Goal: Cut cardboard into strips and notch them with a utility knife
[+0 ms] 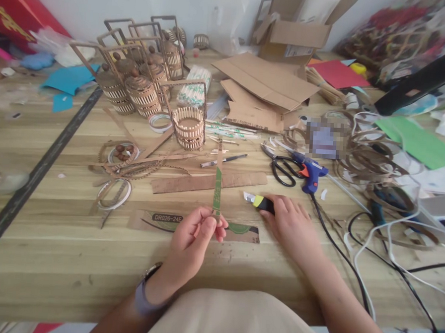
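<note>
My left hand pinches the lower end of a narrow green and brown cardboard strip, which points away from me. Under that hand lies a flat printed cardboard piece, partly covered by the fingers. To the right, my right hand is closed over the black and yellow handle of a utility knife, its blade end pointing left on the table. Just beyond the strip is a longer plain cardboard piece. A pen lies farther back.
A small slatted basket with a handle stands behind, with several lidded ones at back left. Black scissors and a blue glue gun lie right, among cables. Cardboard sheets and rolled strips fill the back.
</note>
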`<state>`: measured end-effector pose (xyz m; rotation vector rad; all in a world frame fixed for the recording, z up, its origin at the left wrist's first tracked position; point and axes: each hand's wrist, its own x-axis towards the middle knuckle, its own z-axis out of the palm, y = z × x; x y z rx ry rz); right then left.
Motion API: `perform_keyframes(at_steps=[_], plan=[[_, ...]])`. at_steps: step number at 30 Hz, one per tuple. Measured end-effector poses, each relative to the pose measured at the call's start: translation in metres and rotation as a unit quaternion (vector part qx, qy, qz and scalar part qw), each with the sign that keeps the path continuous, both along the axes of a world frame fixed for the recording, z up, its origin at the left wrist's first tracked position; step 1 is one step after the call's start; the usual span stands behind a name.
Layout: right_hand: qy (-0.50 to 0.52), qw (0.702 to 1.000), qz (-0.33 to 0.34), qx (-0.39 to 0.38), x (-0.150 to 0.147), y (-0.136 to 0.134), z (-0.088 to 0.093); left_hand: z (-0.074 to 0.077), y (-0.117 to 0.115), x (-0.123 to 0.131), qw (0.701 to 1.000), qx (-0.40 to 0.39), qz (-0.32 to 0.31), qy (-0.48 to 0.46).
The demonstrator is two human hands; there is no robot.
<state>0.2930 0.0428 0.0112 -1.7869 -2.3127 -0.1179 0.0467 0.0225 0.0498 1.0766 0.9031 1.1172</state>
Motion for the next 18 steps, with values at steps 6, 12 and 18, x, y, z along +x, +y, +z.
perform_keyframes(at_steps=[6,12,18], plan=[[0.149,0.98,0.131,-0.009,-0.023,-0.017,0.045,-0.003,-0.002,-0.002,0.997,-0.024,0.004,-0.067],[0.179,0.959,0.208,-0.07,-0.039,-0.028,0.077,0.002,-0.002,-0.002,1.0,-0.003,0.005,0.018],[0.173,0.946,0.24,-0.13,-0.046,-0.029,0.088,0.008,-0.002,-0.001,0.994,0.043,0.005,0.102]])
